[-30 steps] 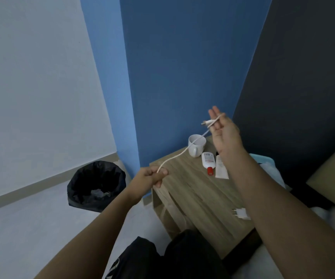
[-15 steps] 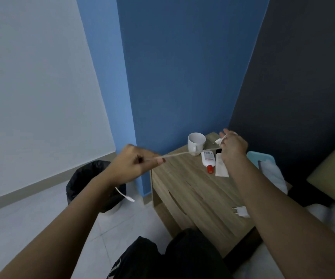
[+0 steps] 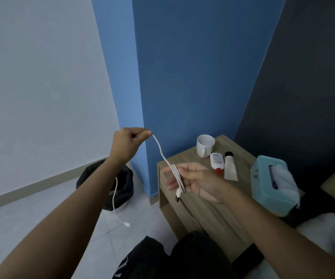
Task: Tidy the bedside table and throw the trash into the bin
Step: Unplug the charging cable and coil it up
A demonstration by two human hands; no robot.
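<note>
A white cable (image 3: 161, 152) is held in the air between two hands, in front of a blue wall. It is pinched between the thumb and curled fingers of the left hand (image 3: 127, 144), which is raised above the bin (image 3: 126, 184). From that pinch, one part of the cable drops behind the left forearm, its small plug hanging just above the tiled floor. The other part slopes down to the right hand (image 3: 194, 178), where several loops are wrapped around loosely extended fingers, palm up, with a USB plug hanging just below. Under that hand a wooden desk (image 3: 202, 210) is seen. At its far edge a white mug (image 3: 204, 146), a white bottle (image 3: 216, 161) with a red cap and a pale tube (image 3: 230, 168) are grouped together. A teal tissue box (image 3: 267, 190) is placed further right.
</note>
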